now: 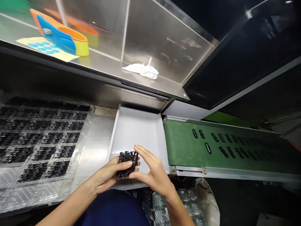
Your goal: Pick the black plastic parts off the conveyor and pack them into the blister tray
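Observation:
A stack of black plastic parts (125, 164) is held over the front part of a white tray (141, 125). My left hand (108, 175) wraps round the stack, its thumb across the front and fingertips showing on the far side. My right hand (152, 172) is at the stack's right side, with its fingertips and thumb at the rightmost part; whether it grips that part is hard to tell. To the left lies a clear blister tray (50, 144) with black parts in its compartments. Similar black parts (208, 147) lie in two rows on a green conveyor belt (181, 141).
A metal shelf (103, 62) above the white tray holds an orange, blue and yellow tape holder (63, 36), a sheet of blue round stickers (44, 47) and a crumpled white item (143, 70). Clear packaging (192, 204) sits below the belt.

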### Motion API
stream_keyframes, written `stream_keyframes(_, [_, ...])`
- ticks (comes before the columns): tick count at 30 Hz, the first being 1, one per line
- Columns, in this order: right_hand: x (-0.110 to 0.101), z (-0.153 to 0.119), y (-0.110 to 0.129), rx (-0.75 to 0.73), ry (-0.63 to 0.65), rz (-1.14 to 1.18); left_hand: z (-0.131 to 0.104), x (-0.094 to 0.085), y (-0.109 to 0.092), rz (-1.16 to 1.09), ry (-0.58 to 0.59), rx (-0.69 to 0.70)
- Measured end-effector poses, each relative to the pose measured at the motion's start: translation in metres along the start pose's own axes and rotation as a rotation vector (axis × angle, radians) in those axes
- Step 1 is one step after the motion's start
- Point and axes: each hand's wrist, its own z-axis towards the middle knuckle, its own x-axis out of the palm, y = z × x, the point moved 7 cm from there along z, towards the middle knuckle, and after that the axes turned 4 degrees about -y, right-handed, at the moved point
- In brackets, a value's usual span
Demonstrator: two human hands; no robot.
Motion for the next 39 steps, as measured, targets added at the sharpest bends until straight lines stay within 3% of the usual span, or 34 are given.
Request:
stream_keyframes(9, [0.043,0.007,0.034,-0.087,0.073,0.054,-0.033,-0.043,-0.014,-0.105,-0.001,-0.013])
stream_keyframes(15, [0.051,0.006,0.034,-0.123,0.112,-0.069,-0.031,-0.041,-0.012,-0.074,0.002,-0.044])
stream_keyframes(20, [0.034,-0.009,0.015,-0.006,0.102,-0.019,-0.011,-0.026,-0.001,-0.027,-0.063,-0.061])
stream_keyframes(22, [0.018,-0.013,-0.004,0.023,0.112,0.016,0.001,-0.013,0.006,0.007,-0.061,-0.08])
stream_keyframes(24, [-0.018,-0.01,-0.038,0.097,0.024,-0.014,0.014,0.003,0.013,0.053,-0.036,-0.087])
stream_keyframes(29, [-0.183,-0.006,-0.155,0.409,-0.586,-0.289,0.04,0.044,0.026,0.046,-0.007,-0.08])
stream_keyframes(32, [-0.251,-0.012,-0.197,0.487,-0.753,-0.334,0.047,0.06,0.03,-0.021,-0.024,-0.074])
stream_keyframes(35, [-0.268,-0.013,-0.208,0.492,-0.764,-0.297,0.048,0.065,0.029,-0.091,-0.084,-0.035])
stream_keyframes(37, [-0.249,-0.011,-0.198,0.467,-0.727,-0.236,0.049,0.063,0.025,-0.115,-0.119,0.023])
stream_keyframes(39, [-0.207,-0.008,-0.176,0.424,-0.651,-0.141,0.049,0.058,0.02,-0.111,-0.139,0.088])
